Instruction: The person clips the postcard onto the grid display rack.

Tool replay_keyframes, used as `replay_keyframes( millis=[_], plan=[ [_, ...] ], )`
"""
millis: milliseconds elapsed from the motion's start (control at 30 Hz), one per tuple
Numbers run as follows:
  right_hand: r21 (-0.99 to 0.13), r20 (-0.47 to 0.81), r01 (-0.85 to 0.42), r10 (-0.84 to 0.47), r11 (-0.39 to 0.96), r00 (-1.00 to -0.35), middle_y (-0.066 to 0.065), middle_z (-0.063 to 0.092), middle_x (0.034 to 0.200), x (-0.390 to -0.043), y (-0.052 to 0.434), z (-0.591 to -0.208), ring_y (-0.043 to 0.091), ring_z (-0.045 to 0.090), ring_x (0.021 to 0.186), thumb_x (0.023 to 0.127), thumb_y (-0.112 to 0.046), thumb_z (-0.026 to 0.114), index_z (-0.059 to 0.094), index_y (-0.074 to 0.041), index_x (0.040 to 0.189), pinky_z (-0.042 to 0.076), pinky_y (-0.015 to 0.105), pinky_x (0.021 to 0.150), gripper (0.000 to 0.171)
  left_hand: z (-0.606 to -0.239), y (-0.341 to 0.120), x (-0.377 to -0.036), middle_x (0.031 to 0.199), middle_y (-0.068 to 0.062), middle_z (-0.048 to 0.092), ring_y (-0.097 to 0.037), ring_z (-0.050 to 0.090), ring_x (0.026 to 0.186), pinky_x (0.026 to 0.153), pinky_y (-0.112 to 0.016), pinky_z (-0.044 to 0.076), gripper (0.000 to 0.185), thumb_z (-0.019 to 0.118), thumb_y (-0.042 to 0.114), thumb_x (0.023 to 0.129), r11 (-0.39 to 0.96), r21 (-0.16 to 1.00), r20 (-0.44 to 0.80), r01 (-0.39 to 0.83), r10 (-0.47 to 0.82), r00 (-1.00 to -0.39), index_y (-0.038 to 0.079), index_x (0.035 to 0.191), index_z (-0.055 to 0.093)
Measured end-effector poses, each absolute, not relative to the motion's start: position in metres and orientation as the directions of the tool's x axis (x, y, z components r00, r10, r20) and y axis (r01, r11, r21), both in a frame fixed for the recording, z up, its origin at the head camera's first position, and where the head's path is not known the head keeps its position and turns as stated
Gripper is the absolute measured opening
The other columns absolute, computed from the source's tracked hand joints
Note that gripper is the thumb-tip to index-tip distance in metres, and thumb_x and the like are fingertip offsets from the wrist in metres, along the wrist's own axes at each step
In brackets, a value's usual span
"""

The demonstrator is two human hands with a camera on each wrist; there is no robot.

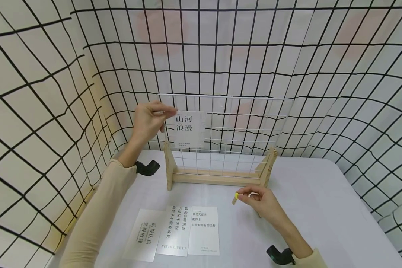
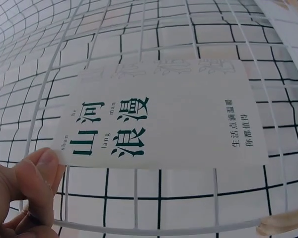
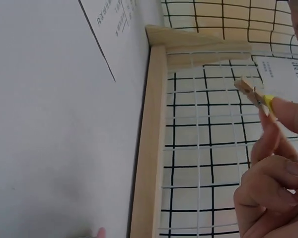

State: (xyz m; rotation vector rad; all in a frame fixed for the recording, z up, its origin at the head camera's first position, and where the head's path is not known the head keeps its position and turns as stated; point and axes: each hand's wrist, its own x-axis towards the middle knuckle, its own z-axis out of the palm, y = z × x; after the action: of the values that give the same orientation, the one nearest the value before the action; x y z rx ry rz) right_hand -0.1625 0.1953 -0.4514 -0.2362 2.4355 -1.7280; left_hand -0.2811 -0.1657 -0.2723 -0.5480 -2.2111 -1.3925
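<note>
My left hand [image 1: 151, 118] pinches the upper left corner of a white card [image 1: 191, 130] printed with large dark characters. It holds the card upright against the left part of a white wire grid rack [image 1: 234, 149] on a wooden stand. In the left wrist view the thumb and finger grip the card [image 2: 179, 124] at its corner. My right hand [image 1: 261, 201], in front of the stand's right end, pinches a small wooden clothespin [image 1: 234, 201] with a yellow piece on it. The right wrist view shows the clothespin [image 3: 249, 91] between thumb and finger, apart from the rack.
Three printed cards lie on the white table: a left card [image 1: 143, 234], a middle card [image 1: 174, 232] and a right card [image 1: 204, 231]. The stand's wooden base bar [image 1: 214, 179] runs behind them. A black wire mesh [image 1: 234, 59] encloses the back and sides.
</note>
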Motion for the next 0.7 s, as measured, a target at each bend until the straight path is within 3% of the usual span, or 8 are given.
replay_keyframes(
  millis=[133,200,300,400,700],
  plan=[
    [-0.934,0.055,-0.138,-0.247,0.331,-0.967,0.011,0.074,0.101,-0.166,0.193,-0.442,0.003,0.052,0.062,0.094,-0.019,0.077,0.075,-0.006,0.112,0.041,0.019,0.054,0.022,-0.273,-0.162,-0.281,0.094,-0.018,0.074,-0.004,0.051,0.038,0.039,-0.015,0.037,0.007,0.079,0.005,0.091,0.421,0.713,0.599,0.561,0.049,-0.799,0.002,0.095,0.083],
    [-0.927,0.108,-0.188,-0.249,0.324,-0.963,0.003,0.072,0.093,-0.169,0.192,-0.434,0.003,0.054,0.065,0.094,-0.016,0.077,0.075,-0.007,0.112,0.042,0.019,0.054,0.020,-0.274,-0.160,-0.281,0.094,-0.018,0.074,-0.004,0.052,0.038,0.039,-0.015,0.037,0.007,0.078,0.003,0.091,0.426,0.714,0.602,0.556,0.031,-0.798,0.001,0.095,0.083],
    [-0.910,0.206,-0.274,-0.235,0.311,-0.950,-0.007,0.055,0.074,-0.177,0.189,-0.420,0.001,0.042,0.057,0.094,-0.014,0.077,0.076,-0.007,0.111,0.035,0.020,0.048,0.018,-0.274,-0.158,-0.280,0.095,-0.017,0.073,-0.004,0.052,0.037,0.039,-0.015,0.038,0.007,0.077,0.000,0.091,0.424,0.725,0.598,0.542,0.000,-0.801,0.001,0.095,0.082],
    [-0.899,0.278,-0.334,-0.220,0.284,-0.935,-0.005,0.040,0.067,-0.188,0.183,-0.400,0.005,0.030,0.053,0.095,-0.014,0.076,0.077,-0.006,0.111,0.027,0.024,0.045,0.018,-0.275,-0.157,-0.279,0.094,-0.017,0.071,-0.003,0.052,0.037,0.040,-0.017,0.042,0.007,0.076,-0.003,0.091,0.422,0.729,0.603,0.539,-0.024,-0.797,-0.001,0.095,0.082],
    [-0.796,0.527,-0.545,-0.142,0.262,-0.838,-0.004,0.039,0.063,-0.227,0.152,-0.331,0.010,0.027,0.050,0.094,-0.012,0.078,0.080,-0.007,0.107,0.023,0.026,0.043,0.014,-0.281,-0.152,-0.279,0.088,-0.014,0.069,0.000,0.052,0.038,0.041,-0.016,0.043,0.007,0.076,-0.003,0.090,0.456,0.695,0.648,0.556,-0.062,-0.759,-0.002,0.094,0.082]
  ],
)
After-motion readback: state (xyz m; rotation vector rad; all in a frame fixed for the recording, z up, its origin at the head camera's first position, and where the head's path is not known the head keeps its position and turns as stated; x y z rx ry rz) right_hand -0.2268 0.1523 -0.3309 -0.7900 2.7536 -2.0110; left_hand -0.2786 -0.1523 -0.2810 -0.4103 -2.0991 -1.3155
